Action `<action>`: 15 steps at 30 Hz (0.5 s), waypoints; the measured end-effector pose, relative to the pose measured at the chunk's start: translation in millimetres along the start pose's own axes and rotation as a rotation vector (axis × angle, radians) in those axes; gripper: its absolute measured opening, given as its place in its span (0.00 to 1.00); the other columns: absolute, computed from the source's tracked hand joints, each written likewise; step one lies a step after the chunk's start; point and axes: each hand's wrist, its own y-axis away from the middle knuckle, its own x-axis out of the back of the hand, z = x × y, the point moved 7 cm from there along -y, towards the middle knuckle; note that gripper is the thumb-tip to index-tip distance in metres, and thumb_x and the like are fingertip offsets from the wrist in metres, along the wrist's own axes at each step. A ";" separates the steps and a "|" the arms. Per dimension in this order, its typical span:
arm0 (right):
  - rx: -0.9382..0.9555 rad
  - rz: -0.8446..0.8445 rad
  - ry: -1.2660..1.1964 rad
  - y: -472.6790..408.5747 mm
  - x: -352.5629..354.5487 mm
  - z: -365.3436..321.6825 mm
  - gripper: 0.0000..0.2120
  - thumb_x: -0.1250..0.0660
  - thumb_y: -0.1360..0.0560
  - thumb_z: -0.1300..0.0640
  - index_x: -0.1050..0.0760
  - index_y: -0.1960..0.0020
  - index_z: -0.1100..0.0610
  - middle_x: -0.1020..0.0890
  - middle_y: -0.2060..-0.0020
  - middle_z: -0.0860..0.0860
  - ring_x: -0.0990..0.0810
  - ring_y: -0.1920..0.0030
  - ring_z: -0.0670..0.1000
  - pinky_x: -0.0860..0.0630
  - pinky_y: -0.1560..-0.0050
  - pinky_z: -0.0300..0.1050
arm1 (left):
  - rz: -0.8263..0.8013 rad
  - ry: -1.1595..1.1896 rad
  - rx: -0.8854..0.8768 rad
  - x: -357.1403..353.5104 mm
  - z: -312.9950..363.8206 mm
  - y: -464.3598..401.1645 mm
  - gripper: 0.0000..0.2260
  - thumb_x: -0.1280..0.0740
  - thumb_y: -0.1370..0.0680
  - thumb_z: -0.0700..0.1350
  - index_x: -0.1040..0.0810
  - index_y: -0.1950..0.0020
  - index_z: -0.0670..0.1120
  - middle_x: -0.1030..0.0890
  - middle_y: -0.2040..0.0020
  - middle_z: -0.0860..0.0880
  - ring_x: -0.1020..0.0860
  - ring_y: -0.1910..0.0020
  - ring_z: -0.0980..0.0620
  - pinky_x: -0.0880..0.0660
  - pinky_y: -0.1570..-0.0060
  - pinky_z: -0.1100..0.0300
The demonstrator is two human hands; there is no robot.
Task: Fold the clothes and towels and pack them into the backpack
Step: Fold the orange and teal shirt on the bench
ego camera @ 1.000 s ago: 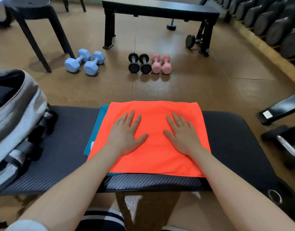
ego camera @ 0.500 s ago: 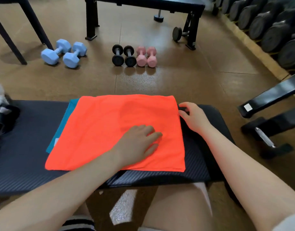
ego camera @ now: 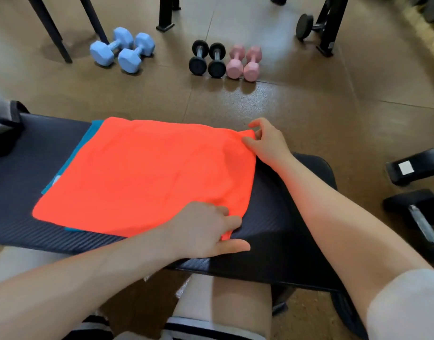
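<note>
Pinching the orange cloth [ego camera: 147, 175] at its right corners, the left hand [ego camera: 203, 229] and right hand [ego camera: 267, 143], flat on it a second ago, prepare another fold on the counter [ego camera: 272, 217]; teal cloth [ego camera: 88, 141] beneath.

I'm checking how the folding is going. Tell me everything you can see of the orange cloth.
The orange cloth is a bright, thin, smooth-looking fabric, folded to a rough rectangle and lying nearly flat with faint creases. It rests on the dark padded bench, on top of a teal cloth that shows along its left edge. The right hand pinches its far right corner, slightly lifted, and the left hand grips its near right corner at the bench's front.
</note>
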 end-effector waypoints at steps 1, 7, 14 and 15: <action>0.015 -0.011 -0.031 -1.7 0.8 -2.9 0.15 0.34 0.27 0.58 0.29 0.41 0.55 0.29 0.66 0.45 0.27 0.60 0.47 0.32 0.58 0.38 | -0.008 0.005 0.089 2.2 -4.0 1.0 0.23 0.50 0.27 0.67 0.33 0.62 0.49 0.26 0.66 0.48 0.25 0.67 0.44 0.41 0.71 0.58; 0.053 -0.109 -0.175 2.3 10.6 -3.5 0.08 0.37 0.27 0.62 0.29 0.53 0.49 0.30 0.71 0.48 0.31 0.69 0.48 0.33 0.64 0.42 | -0.021 0.436 0.123 8.7 -3.9 -1.3 0.11 0.39 0.28 0.51 0.40 0.66 0.53 0.32 0.70 0.55 0.35 0.68 0.56 0.41 0.65 0.61; 0.045 -0.154 -0.507 11.9 46.2 -14.9 0.10 0.37 0.26 0.66 0.23 0.61 0.54 0.29 0.73 0.46 0.35 0.76 0.41 0.39 0.70 0.38 | 0.222 0.806 0.136 57.6 -10.9 17.7 0.13 0.32 0.28 0.48 0.37 0.63 0.56 0.33 0.67 0.59 0.37 0.68 0.61 0.38 0.65 0.72; 0.052 -0.181 -0.509 10.8 46.0 -23.0 0.10 0.37 0.26 0.67 0.22 0.61 0.55 0.28 0.74 0.45 0.34 0.75 0.41 0.39 0.69 0.39 | 0.277 0.831 0.182 61.3 -18.4 27.1 0.11 0.33 0.29 0.49 0.36 0.62 0.55 0.33 0.66 0.59 0.37 0.67 0.61 0.38 0.64 0.72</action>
